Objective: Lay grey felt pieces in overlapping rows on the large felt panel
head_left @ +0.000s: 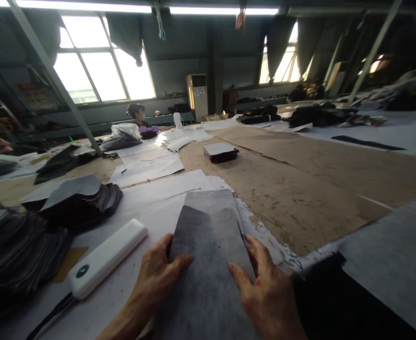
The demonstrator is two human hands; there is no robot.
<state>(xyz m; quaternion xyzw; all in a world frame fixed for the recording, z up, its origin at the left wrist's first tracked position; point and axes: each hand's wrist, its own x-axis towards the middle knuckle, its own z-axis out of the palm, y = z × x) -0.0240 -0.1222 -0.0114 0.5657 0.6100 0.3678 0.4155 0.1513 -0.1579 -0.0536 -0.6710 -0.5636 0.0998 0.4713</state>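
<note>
On a worktable (321,184), I see left hand (156,267) and right hand (266,285) gripping a grey fabric stack (210,245), layers not yet flush.

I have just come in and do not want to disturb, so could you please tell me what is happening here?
The person's left hand and right hand hold grey sheets by their two sides, thumbs on top. To the left lie a white device with a dark cable and dark-edged stacks. A small stack sits farther ahead on brown paper. In the background, another person is partly visible.
</note>
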